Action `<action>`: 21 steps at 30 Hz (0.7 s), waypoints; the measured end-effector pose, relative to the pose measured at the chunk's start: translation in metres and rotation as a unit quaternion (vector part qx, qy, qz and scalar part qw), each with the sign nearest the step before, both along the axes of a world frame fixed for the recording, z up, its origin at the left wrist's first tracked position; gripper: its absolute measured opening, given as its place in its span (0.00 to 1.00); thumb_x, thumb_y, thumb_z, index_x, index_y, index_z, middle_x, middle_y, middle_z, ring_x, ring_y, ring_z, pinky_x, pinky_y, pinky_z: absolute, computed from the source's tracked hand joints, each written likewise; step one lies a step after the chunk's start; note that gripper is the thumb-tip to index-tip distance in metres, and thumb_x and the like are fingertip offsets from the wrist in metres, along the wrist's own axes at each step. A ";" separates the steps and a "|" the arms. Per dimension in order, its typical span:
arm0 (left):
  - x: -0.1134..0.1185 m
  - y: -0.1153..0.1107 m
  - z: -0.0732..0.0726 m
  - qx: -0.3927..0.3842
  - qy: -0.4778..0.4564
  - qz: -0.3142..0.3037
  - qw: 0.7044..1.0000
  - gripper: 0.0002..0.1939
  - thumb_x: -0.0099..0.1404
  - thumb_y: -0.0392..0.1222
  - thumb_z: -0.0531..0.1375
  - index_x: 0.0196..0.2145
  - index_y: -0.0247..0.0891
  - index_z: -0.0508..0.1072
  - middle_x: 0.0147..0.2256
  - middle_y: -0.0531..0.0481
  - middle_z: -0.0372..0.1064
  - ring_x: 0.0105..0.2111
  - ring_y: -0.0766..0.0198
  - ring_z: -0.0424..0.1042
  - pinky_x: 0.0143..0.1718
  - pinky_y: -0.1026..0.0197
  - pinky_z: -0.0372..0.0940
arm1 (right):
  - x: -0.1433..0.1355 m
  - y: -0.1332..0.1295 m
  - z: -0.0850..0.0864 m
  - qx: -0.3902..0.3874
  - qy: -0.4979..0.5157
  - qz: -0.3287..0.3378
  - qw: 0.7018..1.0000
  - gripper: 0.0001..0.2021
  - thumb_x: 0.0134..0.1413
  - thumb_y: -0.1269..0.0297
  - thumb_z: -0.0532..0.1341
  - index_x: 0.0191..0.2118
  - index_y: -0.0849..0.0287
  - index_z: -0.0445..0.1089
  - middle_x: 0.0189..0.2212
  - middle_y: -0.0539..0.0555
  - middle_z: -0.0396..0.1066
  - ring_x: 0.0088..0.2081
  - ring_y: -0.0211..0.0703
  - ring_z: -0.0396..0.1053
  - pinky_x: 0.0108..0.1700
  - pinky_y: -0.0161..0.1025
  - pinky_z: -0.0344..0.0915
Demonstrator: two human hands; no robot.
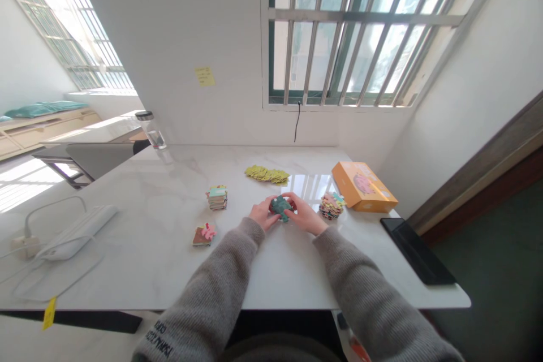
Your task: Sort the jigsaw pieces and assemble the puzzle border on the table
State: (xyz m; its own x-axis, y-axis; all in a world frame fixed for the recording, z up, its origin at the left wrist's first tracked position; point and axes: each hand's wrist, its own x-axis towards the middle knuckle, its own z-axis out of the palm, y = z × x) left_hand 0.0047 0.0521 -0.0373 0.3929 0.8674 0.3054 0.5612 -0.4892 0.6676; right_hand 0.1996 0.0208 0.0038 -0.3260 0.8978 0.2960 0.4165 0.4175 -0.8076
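Near the middle of the white table, my left hand [264, 214] and my right hand [304, 214] hold a small bundle of dark green puzzle pieces [281, 208] between them. Fingers of both hands are closed around its sides, with some red showing at the edges. Just right of my right hand stands a stack of mixed-colour puzzle pieces [331, 206]. To the left of my left hand is a neat stack with a light green top [218, 197]. Closer to me lies a lower brown stack [202, 236] with a pink piece on it. Yellow-green pieces [267, 175] spread in a row beyond my hands.
An orange box [363, 186] stands at the back right, with a black tablet-like slab [418, 250] along the right edge. On the left lie a white power strip [80, 232] and cables. A clear bottle [151, 131] stands at the far left corner.
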 end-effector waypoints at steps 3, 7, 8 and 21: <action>0.002 -0.003 0.008 0.011 0.030 0.007 0.999 0.19 0.62 0.40 0.61 0.52 0.39 0.69 0.37 0.48 0.76 0.39 0.56 0.74 0.48 0.53 0.66 | -0.002 -0.001 -0.002 0.047 -0.010 -0.039 0.998 0.23 0.56 0.73 0.56 0.58 0.55 0.62 0.38 0.52 0.69 0.39 0.43 0.68 0.45 0.43 0.68; 0.004 -0.009 0.016 0.045 0.121 0.038 0.991 0.10 0.64 0.43 0.60 0.42 0.38 0.73 0.38 0.45 0.73 0.42 0.54 0.70 0.45 0.54 0.63 | -0.005 -0.003 -0.005 0.100 -0.041 -0.027 0.994 0.24 0.57 0.74 0.55 0.60 0.55 0.60 0.46 0.57 0.68 0.50 0.48 0.67 0.55 0.50 0.64; 0.004 -0.009 0.016 0.050 0.140 0.045 0.988 0.10 0.64 0.44 0.60 0.41 0.38 0.73 0.39 0.44 0.72 0.43 0.53 0.69 0.45 0.54 0.63 | -0.005 -0.004 -0.005 0.108 -0.048 -0.014 0.993 0.25 0.57 0.75 0.54 0.61 0.55 0.59 0.49 0.58 0.67 0.52 0.48 0.66 0.57 0.51 0.63; 0.000 -0.007 0.015 -0.015 0.032 0.026 0.999 0.10 0.58 0.47 0.63 0.33 0.37 0.73 0.20 0.59 0.60 0.22 0.68 0.60 0.29 0.64 0.55 | -0.008 -0.011 -0.003 0.093 -0.046 -0.007 0.995 0.29 0.55 0.77 0.55 0.62 0.56 0.55 0.44 0.56 0.70 0.45 0.44 0.69 0.52 0.46 0.67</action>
